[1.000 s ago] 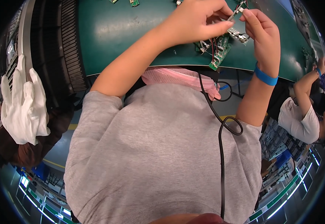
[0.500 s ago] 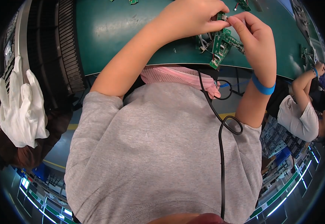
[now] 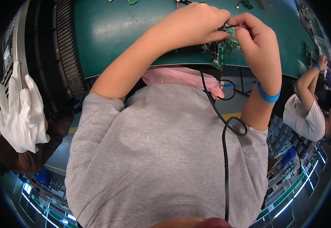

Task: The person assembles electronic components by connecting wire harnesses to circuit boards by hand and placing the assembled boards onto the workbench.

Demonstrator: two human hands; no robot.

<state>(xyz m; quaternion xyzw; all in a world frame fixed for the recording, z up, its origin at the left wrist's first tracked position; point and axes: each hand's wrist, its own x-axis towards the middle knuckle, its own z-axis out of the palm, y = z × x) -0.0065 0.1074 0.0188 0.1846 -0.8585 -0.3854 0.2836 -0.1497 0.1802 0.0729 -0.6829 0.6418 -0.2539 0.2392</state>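
My left hand [image 3: 207, 22] pinches a small green circuit board with a metal connector, mostly covered by my fingers. Thin dark and reddish wires [image 3: 232, 26] stretch from it to my right hand [image 3: 257, 36], whose thumb and forefinger are closed on them. Just below both hands, several green circuit boards [image 3: 221, 53] lie overlapped near the front edge of the green table [image 3: 127, 30], with loose wires beside them. A blue band [image 3: 267, 93] circles my right wrist.
More small boards [image 3: 132, 2] lie at the table's far side, another [image 3: 247, 4] at its far right. Black slatted racks [image 3: 66, 45] and a white glove [image 3: 23, 114] are on the left. A black cable [image 3: 226, 163] runs down my front. Another person [image 3: 306, 114] works at right.
Both hands have shifted slightly toward me, and a length of wire now shows between them. My left hand now covers the board it holds more. The person at right moved their hand a little.
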